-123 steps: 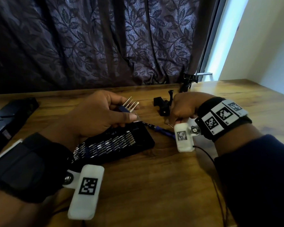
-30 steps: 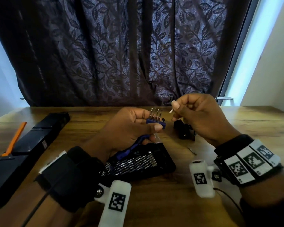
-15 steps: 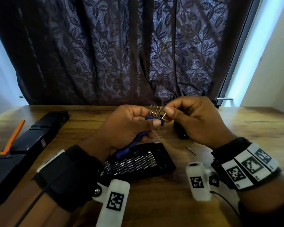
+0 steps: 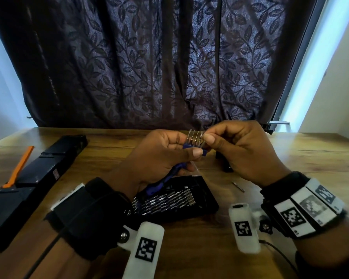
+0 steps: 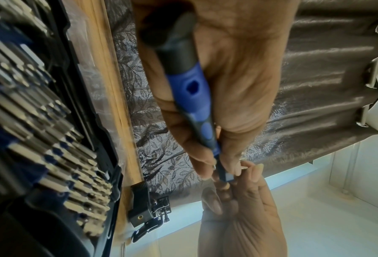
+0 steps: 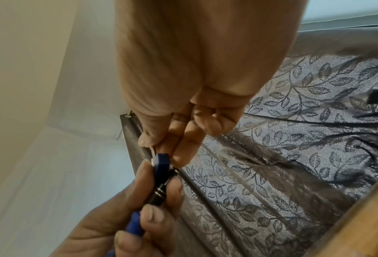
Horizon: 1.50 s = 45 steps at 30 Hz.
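My left hand (image 4: 186, 147) grips a short blue bit strip (image 4: 204, 153) with a row of metal bits (image 4: 193, 136) standing up from it. The same hand holds a blue and black screwdriver handle (image 4: 163, 181), which shows along the palm in the left wrist view (image 5: 190, 87). My right hand (image 4: 207, 138) pinches the bit at the strip's right end between thumb and forefinger. In the right wrist view the strip (image 6: 161, 161) sits just below my right fingertips (image 6: 146, 142). Both hands are raised above the wooden table (image 4: 290, 158).
An open black bit case (image 4: 210, 204), full of several bits, lies under my left wrist. A loose bit (image 4: 238, 186) lies to its right. A small black mount (image 4: 223, 164) stands behind my right hand. A long black box (image 4: 38, 174) and an orange tool (image 4: 20, 164) lie at left.
My right hand has moved left from beside the strip and now pinches a bit at its right end. The left hand still holds the strip and handle.
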Motion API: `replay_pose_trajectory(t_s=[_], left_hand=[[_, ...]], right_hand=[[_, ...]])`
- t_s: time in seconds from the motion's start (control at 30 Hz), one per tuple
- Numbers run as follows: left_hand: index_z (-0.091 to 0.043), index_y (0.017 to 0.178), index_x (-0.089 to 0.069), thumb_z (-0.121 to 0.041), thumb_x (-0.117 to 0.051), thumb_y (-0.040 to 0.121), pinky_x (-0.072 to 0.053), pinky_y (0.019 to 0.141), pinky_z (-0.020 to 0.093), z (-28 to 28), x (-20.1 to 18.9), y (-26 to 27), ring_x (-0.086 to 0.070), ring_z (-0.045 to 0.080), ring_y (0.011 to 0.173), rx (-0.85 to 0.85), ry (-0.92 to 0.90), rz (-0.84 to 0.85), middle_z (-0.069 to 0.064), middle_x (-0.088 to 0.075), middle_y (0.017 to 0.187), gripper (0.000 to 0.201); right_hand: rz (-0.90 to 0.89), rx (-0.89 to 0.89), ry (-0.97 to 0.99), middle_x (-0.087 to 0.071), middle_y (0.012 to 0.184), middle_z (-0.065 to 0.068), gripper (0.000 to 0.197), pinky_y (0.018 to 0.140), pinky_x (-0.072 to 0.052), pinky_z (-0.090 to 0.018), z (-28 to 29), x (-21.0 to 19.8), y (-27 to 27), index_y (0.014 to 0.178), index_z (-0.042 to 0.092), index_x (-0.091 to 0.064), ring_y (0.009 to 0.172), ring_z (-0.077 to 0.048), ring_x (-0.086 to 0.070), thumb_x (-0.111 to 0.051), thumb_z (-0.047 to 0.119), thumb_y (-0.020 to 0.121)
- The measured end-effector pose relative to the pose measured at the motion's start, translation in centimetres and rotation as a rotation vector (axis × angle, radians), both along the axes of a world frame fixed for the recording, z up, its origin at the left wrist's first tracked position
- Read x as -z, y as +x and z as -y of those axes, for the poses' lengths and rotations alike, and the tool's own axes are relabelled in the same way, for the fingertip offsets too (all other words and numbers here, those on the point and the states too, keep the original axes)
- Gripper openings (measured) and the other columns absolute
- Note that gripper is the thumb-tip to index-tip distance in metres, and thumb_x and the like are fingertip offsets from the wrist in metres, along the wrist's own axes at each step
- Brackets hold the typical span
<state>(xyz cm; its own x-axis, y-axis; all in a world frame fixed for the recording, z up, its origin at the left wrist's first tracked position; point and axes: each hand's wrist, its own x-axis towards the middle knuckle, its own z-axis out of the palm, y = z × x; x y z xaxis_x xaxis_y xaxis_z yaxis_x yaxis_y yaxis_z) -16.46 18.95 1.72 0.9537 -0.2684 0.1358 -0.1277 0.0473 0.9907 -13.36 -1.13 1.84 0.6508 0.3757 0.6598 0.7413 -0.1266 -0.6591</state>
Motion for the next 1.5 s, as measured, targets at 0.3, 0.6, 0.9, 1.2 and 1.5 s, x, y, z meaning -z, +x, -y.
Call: replay_pose_trajectory(t_s=[0.3, 0.6, 0.9, 1.2, 1.5], left_hand=[[-0.007, 0.091, -0.074, -0.009, -0.076, 0.08, -0.051, 0.047, 0.019, 0.0, 0.1, 0.2, -0.068, 0.014, 0.059, -0.021, 0.0, -0.016, 0.022, -0.072, 0.087, 0.011], [-0.009, 0.089, -0.074, -0.022, -0.079, 0.068, -0.054, 0.048, 0.021, 0.0, 0.3, 0.2, -0.068, 0.016, 0.061, -0.03, 0.014, -0.019, 0.025, -0.074, 0.089, 0.025], [-0.005, 0.09, -0.071, -0.021, -0.079, 0.069, -0.054, 0.047, 0.02, -0.2, 0.3, 0.3, -0.07, 0.013, 0.058, -0.047, 0.042, 0.006, 0.013, -0.075, 0.075, 0.027], [0.002, 0.099, -0.074, -0.014, -0.081, 0.081, -0.053, 0.051, 0.021, -0.6, 0.7, 0.5, -0.068, 0.016, 0.064, -0.033, 0.22, 0.0, 0.02, -0.076, 0.083, 0.025], [-0.003, 0.101, -0.076, -0.012, -0.08, 0.087, -0.055, 0.054, 0.018, -0.7, 1.1, 0.7, -0.071, 0.014, 0.068, -0.002, 0.388, -0.051, 0.012, -0.079, 0.084, 0.018]], right_hand=[[0.059, 0.109, -0.113, -0.076, 0.078, 0.004, 0.01, 0.06, -0.048, -0.012, 0.2, -0.2, 0.0, 0.086, 0.014, -0.076, 0.065, -0.005, -0.068, -0.07, 0.02, 0.091], [0.072, 0.151, -0.188, -0.068, 0.066, 0.02, 0.012, 0.051, -0.039, -0.007, 0.2, -0.2, 0.1, 0.079, 0.023, -0.073, 0.054, 0.0, -0.061, -0.076, 0.018, 0.089], [0.01, 0.116, -0.213, -0.073, 0.069, 0.013, 0.009, 0.054, -0.044, -0.01, 0.0, -0.3, 0.0, 0.076, 0.025, -0.076, 0.057, -0.002, -0.064, -0.077, 0.024, 0.085], [-0.064, 0.099, -0.171, -0.077, 0.088, -0.005, 0.019, 0.072, -0.061, -0.042, 0.5, -0.2, 0.1, 0.1, 0.021, -0.078, 0.079, -0.034, -0.072, -0.08, 0.032, 0.084], [-0.233, 0.051, -0.33, -0.074, 0.072, -0.002, 0.021, 0.055, -0.047, -0.014, 0.5, 0.0, 0.2, 0.103, 0.016, -0.072, 0.055, -0.006, -0.061, -0.081, 0.011, 0.084]])
